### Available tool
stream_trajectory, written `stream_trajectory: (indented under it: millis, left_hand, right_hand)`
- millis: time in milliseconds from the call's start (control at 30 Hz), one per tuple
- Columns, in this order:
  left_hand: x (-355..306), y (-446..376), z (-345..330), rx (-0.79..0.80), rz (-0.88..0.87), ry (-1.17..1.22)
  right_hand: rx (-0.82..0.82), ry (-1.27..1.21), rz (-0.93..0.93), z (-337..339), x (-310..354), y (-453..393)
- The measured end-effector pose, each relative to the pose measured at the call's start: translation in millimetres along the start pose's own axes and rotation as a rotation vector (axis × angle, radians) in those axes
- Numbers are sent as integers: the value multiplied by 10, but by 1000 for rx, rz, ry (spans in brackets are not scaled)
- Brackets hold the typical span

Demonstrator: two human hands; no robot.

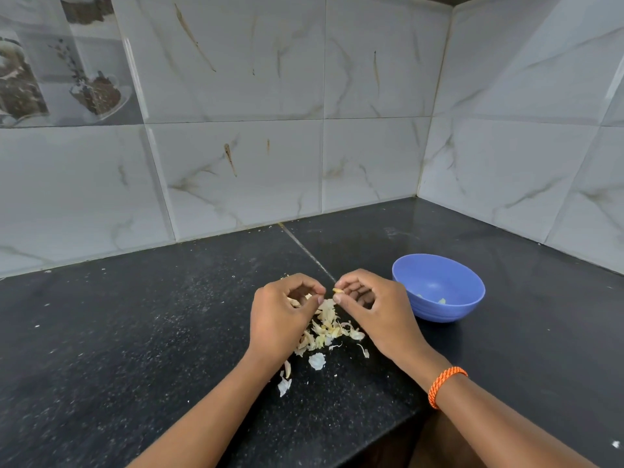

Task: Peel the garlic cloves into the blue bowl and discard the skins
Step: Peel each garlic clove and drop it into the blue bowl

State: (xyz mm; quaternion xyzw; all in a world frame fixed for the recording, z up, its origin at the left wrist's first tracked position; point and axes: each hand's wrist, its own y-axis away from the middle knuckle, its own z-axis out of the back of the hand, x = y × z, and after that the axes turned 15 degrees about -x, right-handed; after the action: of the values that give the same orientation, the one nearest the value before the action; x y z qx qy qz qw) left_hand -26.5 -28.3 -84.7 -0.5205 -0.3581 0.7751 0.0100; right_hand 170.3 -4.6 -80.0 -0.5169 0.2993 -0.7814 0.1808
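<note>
My right hand [374,309] pinches a small pale garlic clove [337,291] between thumb and forefinger, just above the counter. My left hand [282,314] is curled beside it, fingertips close to the clove, with bits of garlic skin showing inside its palm. Below and between both hands lies a heap of papery garlic skins [326,329]. The blue bowl [435,265] stands right of my right hand, with a few pale peeled pieces at its bottom.
The black speckled counter [135,332] meets tiled walls at the back and right, forming a corner. Loose skin scraps [284,385] lie near my left forearm. The counter's front edge runs under my right forearm, which wears an orange bracelet [444,383].
</note>
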Motion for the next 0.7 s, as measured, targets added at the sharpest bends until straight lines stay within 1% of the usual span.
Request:
stream_trajectory:
  millis: [100, 167, 233, 333, 467, 500, 600, 633, 667, 700]
  left_hand:
    - [24, -19, 38, -9, -50, -155]
    - [44, -23, 48, -14, -132, -283]
    - [69, -32, 41, 13, -173, -355]
    - [116, -35, 27, 62, -173, -379]
    - [144, -34, 26, 63, -159, -359]
    - [147, -31, 26, 65, -155, -353]
    - [155, -29, 29, 65, -142, -334]
    - [155, -27, 31, 68, -141, -330]
    - [156, -23, 35, 68, -140, -324]
    - [153, -18, 44, 67, -135, -315]
  right_hand:
    - [-53, 152, 46, 92, -70, -102]
    - [-33, 200, 39, 126, -87, -112]
    - [8, 230, 30, 130, -79, -90]
    - [86, 348, 106, 129, -59, -95]
    - [189, 379, 149, 114, 55, -152]
    - [187, 395, 165, 119, 88, -200]
    - [74, 436, 239, 138, 93, -289]
    - [69, 476, 255, 118, 46, -266]
    - [115, 526, 261, 68, 4, -199]
    - [203, 579, 251, 6, -33, -108]
